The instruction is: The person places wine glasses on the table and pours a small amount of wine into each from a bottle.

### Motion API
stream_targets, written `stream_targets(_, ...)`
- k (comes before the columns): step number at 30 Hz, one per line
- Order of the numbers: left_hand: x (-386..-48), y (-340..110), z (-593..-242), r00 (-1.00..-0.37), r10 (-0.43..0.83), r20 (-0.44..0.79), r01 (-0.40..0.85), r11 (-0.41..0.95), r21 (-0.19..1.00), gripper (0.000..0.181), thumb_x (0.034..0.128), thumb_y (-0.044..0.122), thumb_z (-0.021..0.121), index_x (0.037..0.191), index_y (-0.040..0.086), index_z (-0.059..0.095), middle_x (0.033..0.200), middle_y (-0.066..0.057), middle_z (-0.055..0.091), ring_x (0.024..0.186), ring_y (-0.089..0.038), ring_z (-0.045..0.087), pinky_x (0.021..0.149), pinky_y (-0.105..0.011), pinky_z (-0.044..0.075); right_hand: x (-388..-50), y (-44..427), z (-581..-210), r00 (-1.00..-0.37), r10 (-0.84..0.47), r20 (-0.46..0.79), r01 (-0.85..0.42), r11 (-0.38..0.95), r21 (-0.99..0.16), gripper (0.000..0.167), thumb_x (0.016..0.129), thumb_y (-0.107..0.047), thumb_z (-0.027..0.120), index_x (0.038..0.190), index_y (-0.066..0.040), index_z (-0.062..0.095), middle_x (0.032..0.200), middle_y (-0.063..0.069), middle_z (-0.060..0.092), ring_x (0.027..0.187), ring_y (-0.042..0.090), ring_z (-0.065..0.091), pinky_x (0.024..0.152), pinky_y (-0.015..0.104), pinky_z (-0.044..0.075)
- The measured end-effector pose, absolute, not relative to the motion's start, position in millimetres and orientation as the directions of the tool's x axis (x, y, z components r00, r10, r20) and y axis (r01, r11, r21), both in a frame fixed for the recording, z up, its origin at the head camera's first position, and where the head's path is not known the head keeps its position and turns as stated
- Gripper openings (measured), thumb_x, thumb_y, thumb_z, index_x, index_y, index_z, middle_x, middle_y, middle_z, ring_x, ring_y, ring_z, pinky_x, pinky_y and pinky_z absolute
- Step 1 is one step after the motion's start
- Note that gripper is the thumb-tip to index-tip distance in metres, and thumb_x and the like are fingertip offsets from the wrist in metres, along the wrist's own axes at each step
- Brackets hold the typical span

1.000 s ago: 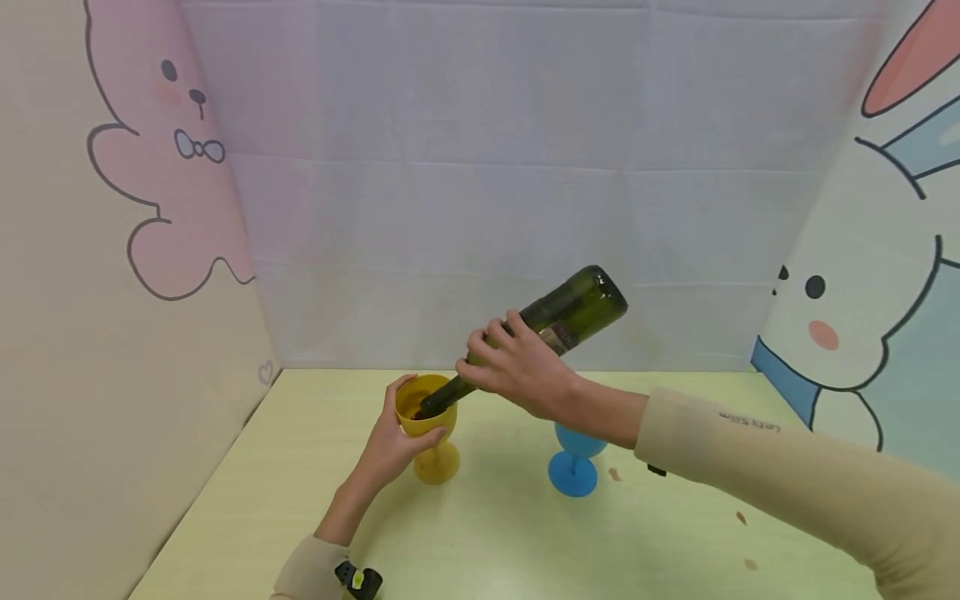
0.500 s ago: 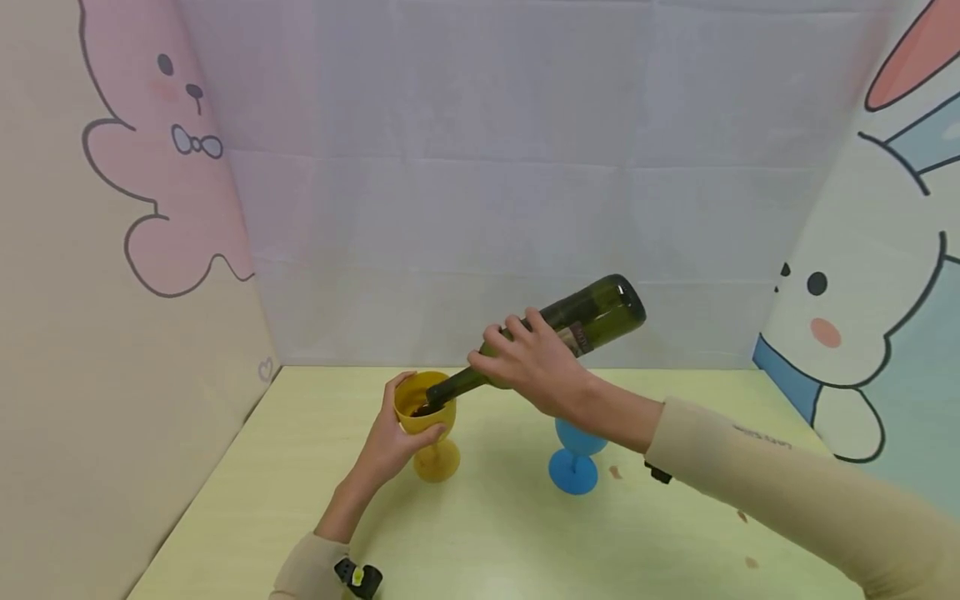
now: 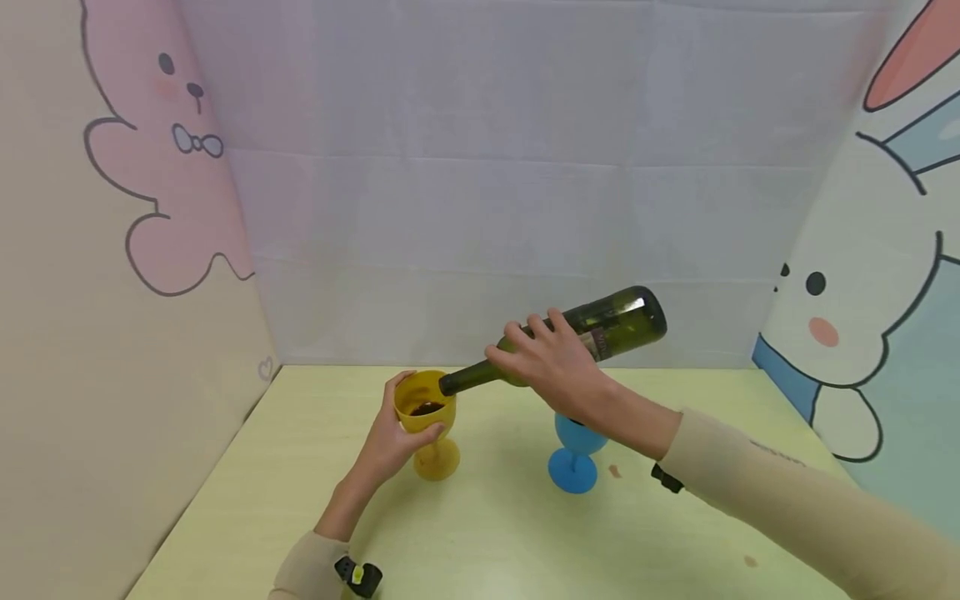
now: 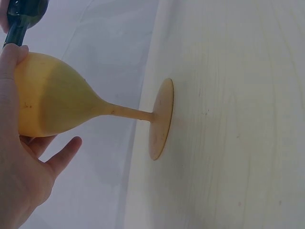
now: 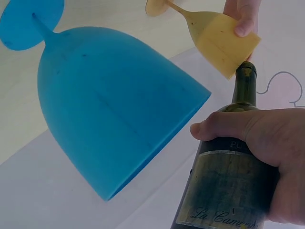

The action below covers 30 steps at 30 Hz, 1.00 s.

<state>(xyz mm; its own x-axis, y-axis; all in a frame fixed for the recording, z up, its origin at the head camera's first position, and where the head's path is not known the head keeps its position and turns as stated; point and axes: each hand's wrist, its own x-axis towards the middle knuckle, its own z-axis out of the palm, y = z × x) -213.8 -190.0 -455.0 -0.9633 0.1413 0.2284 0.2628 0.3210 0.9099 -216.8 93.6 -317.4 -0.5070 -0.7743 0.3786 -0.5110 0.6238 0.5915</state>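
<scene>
A yellow goblet (image 3: 444, 422) stands on its foot, with dark liquid visible in its bowl. My left hand (image 3: 395, 443) holds the bowl around its sides, thumb on the near side. In the left wrist view the foot of the goblet (image 4: 62, 95) is on the table. My right hand (image 3: 557, 367) grips a green glass wine bottle (image 3: 626, 321) around its upper body. The bottle tilts with its base raised to the right and its mouth at the goblet's right rim. The right wrist view shows the label on the bottle (image 5: 224, 186).
A blue goblet (image 3: 573, 472) stands upright under my right forearm, partly hidden by it. Brownish marks (image 3: 615, 472) dot the pale yellow table (image 3: 495, 542). A white sheet (image 3: 465, 192) rises behind, and walls with cartoon drawings flank both sides.
The right hand has drawn the bottle to the right and levelled it somewhat. Its mouth has moved from inside the yellow goblet up to the rim. The left hand and goblet have stayed put.
</scene>
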Motion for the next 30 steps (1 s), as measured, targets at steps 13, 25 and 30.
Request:
stream_targets(13,-215,-189,-455,-0.966,0.133,0.222,0.255,0.345,0.903,0.091,0.0795,0.024,0.084,0.148,0.026,0.025,0.135,-0.009,0.051,0.119,-0.028,0.054,0.101,-0.043,0.049,-216,105,-323,-0.489,-0.750,0.444,-0.499,0.659,0.563,0.041,0.091,-0.010,0.071,0.124,-0.025,0.052,0.113,0.012,0.056,0.100,0.033,0.057,0.090,0.050,0.047)
stream_targets(25,-214,-188,-455,-0.972,0.121,0.202,0.233,0.349,0.908,0.092,0.0792,0.026,0.084,0.149,0.028,0.024,0.136,-0.007,0.050,0.120,-0.028,0.053,0.102,-0.048,0.049,-219,123,-322,-0.547,-0.676,0.494,-0.491,0.737,0.465,0.072,0.071,-0.031,0.089,0.132,-0.026,0.051,0.121,0.013,0.057,0.102,0.034,0.057,0.089,0.049,0.049)
stream_targets(30,-212,-188,-454,-0.969,0.114,0.217,0.244,0.345,0.906,0.092,0.0784,0.026,0.085,0.148,0.028,0.025,0.134,-0.007,0.051,0.118,-0.027,0.054,0.101,-0.046,0.048,-219,132,-317,-0.591,-0.623,0.513,-0.493,0.782,0.381,0.077,0.069,-0.033,0.091,0.134,-0.026,0.052,0.126,0.015,0.058,0.106,0.036,0.059,0.091,0.052,0.050)
